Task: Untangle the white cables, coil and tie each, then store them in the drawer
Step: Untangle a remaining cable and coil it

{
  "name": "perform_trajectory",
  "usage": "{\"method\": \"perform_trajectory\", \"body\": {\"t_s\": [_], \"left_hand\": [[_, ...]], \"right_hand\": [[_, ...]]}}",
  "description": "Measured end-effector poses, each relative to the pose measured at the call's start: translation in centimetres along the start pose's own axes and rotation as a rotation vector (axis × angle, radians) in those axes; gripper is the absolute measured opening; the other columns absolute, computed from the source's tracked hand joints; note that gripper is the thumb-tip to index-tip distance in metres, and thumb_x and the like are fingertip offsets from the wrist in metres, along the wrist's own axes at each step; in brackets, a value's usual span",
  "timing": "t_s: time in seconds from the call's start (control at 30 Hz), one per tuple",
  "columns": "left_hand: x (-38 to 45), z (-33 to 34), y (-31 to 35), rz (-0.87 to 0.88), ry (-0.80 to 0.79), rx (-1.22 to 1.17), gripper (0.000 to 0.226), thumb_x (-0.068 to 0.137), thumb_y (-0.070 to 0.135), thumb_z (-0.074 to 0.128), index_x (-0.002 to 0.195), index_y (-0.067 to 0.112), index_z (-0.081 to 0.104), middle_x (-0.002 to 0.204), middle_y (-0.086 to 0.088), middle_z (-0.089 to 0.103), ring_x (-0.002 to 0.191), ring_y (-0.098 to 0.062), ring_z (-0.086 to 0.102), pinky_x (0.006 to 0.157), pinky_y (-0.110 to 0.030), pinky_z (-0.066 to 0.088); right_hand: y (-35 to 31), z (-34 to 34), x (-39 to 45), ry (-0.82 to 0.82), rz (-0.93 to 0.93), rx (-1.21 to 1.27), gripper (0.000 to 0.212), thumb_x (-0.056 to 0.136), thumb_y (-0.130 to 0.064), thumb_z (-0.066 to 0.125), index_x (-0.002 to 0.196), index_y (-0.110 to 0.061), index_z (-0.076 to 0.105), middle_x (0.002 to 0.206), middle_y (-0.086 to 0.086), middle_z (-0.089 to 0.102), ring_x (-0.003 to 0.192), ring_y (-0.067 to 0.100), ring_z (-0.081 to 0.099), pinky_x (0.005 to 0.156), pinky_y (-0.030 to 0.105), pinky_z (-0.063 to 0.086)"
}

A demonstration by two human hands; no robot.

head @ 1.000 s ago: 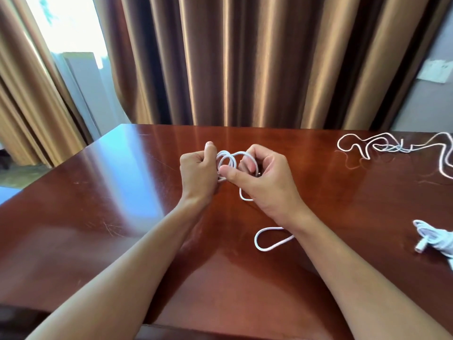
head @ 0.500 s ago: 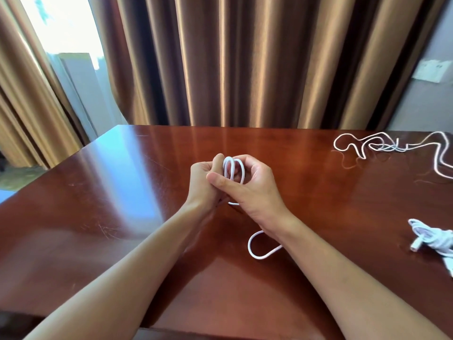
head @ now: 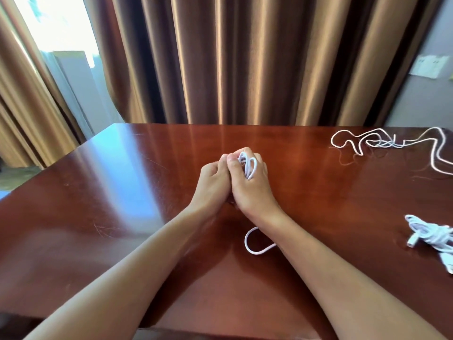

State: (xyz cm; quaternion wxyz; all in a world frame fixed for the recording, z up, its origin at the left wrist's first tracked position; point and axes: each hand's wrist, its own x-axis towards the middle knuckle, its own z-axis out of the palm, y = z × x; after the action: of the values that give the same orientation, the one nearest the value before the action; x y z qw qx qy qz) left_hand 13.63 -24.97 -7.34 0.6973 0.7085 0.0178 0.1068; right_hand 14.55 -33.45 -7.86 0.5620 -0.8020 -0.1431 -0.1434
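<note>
Over wooden table (head: 318, 192), right hand (head: 247, 187) grips coiled cable (head: 248, 166), left hand (head: 210, 182) seemingly steadying.

Both hands meet over the middle of the surface (head: 103, 217), left hand (head: 210, 182) touching right hand (head: 247, 190), a coiled cable (head: 248, 166) between them. A loose cable (head: 382, 143) lies at the far right corner; a bundled cable (head: 434, 233) lies by the right edge.

No readable text, label, brand or number anywhere; wall plate (head: 428, 66) at upper right of the frame too small and blurred to tell markings
</note>
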Motion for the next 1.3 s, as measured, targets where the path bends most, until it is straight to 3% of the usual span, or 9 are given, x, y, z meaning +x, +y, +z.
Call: {"method": "perform_trajectory", "body": {"t_s": [0.13, 0.23, 0.37, 0.6, 0.7, 0.8, 0.97, 1.1, 1.3], "left_hand": [[0.9, -0.9, -0.2, 0.502, 0.201, 0.379, 0.029, 0.106, 0.021, 0.040, 0.082, 0.014, 0.056, 0.079, 0.002, 0.060, 0.072, -0.005, 0.054, 0.071, -0.026, 0.045], [0.7, -1.8, 0.5, 0.864, 0.079, 0.450, 0.018, 0.102, 0.012, 0.045, 0.099, 0.002, 0.060, 0.095, -0.006, 0.057, 0.087, -0.009, 0.054, 0.079, -0.018, 0.041], [0.8, -2.0, 0.3, 1.025, -0.108, 0.565, 0.023, 0.100, 0.018, 0.054, 0.098, -0.003, 0.064, 0.096, -0.009, 0.056, 0.086, -0.016, 0.054, 0.080, -0.025, 0.044], [1.4, -2.3, -0.5, 1.100, 0.031, 0.671, 0.053, 0.103, 0.034, 0.052, 0.061, 0.002, 0.057, 0.066, -0.002, 0.047, 0.051, -0.021, 0.045, 0.046, -0.035, 0.040], [1.5, -2.3, -0.2, 1.014, 0.246, 0.611, 0.060, 0.104, 0.029, 0.049, 0.048, 0.008, 0.040, 0.053, 0.006, 0.031, 0.044, -0.015, 0.031, 0.044, -0.030, 0.026], [1.8, -2.4, -0.3, 0.859, 0.331, 0.496, 0.062, 0.103, 0.020, 0.046, 0.044, 0.009, 0.035, 0.041, 0.009, 0.034, 0.038, -0.014, 0.037, 0.045, -0.023, 0.027], [3.0, -2.7, -0.6, 0.498, 0.356, 0.187, 0.074, 0.098, 0.041, 0.037, 0.047, -0.012, 0.043, 0.042, -0.022, 0.050, 0.038, -0.034, 0.046, 0.044, -0.047, 0.039], [2.9, -2.9, -0.7, 0.464, 0.346, 0.185, 0.077, 0.096, 0.046, 0.035, 0.048, -0.012, 0.047, 0.046, -0.027, 0.052, 0.042, -0.047, 0.050, 0.042, -0.049, 0.041], [2.6, -2.2, 0.6, 0.141, 0.245, -0.099, 0.075, 0.104, 0.028, 0.044, 0.030, 0.019, 0.038, 0.035, 0.004, 0.037, 0.034, -0.012, 0.035, 0.042, -0.023, 0.029]], "right_hand": [[0.1, -1.5, 0.8, -0.109, -0.062, 0.045, 0.030, 0.105, -0.032, 0.046, 0.088, -0.009, 0.053, 0.074, 0.004, 0.062, 0.069, 0.012, 0.063, 0.068, 0.035, 0.050], [-0.3, -2.3, 0.4, -0.373, 0.016, 0.137, 0.021, 0.104, -0.020, 0.047, 0.091, -0.005, 0.053, 0.063, 0.014, 0.063, 0.050, 0.022, 0.065, 0.045, 0.031, 0.045], [0.4, -2.5, 0.5, -0.440, -0.122, -0.074, 0.008, 0.082, -0.010, 0.056, 0.077, -0.014, 0.061, 0.069, -0.002, 0.064, 0.063, 0.016, 0.061, 0.055, 0.036, 0.048], [0.7, -2.8, 0.1, -0.624, -0.075, -0.081, 0.032, 0.074, -0.012, 0.081, 0.101, -0.018, 0.066, 0.090, -0.007, 0.070, 0.086, 0.003, 0.068, 0.071, 0.027, 0.056], [0.5, -2.6, 0.5, -0.581, -0.025, -0.100, 0.021, 0.071, -0.026, 0.079, 0.084, -0.013, 0.070, 0.083, 0.006, 0.074, 0.079, 0.018, 0.071, 0.073, 0.047, 0.058], [0.4, -2.8, 0.6, -0.528, -0.014, -0.093, 0.018, 0.076, -0.025, 0.079, 0.071, -0.010, 0.069, 0.064, 0.001, 0.066, 0.061, 0.005, 0.054, 0.061, 0.039, 0.048], [0.1, -2.9, 0.6, -0.416, -0.046, 0.115, 0.015, 0.085, -0.025, 0.080, 0.093, -0.013, 0.075, 0.085, 0.003, 0.078, 0.079, 0.012, 0.070, 0.076, 0.042, 0.056], [-0.3, -2.8, 0.4, -0.415, -0.036, 0.251, 0.016, 0.097, -0.021, 0.068, 0.099, -0.006, 0.072, 0.084, 0.011, 0.076, 0.065, 0.004, 0.066, 0.056, 0.014, 0.046], [0.0, -2.6, 0.6, -0.532, 0.206, 0.571, 0.020, 0.099, -0.023, 0.061, 0.100, -0.005, 0.069, 0.083, 0.006, 0.064, 0.056, 0.004, 0.045, 0.045, 0.013, 0.033]]}}
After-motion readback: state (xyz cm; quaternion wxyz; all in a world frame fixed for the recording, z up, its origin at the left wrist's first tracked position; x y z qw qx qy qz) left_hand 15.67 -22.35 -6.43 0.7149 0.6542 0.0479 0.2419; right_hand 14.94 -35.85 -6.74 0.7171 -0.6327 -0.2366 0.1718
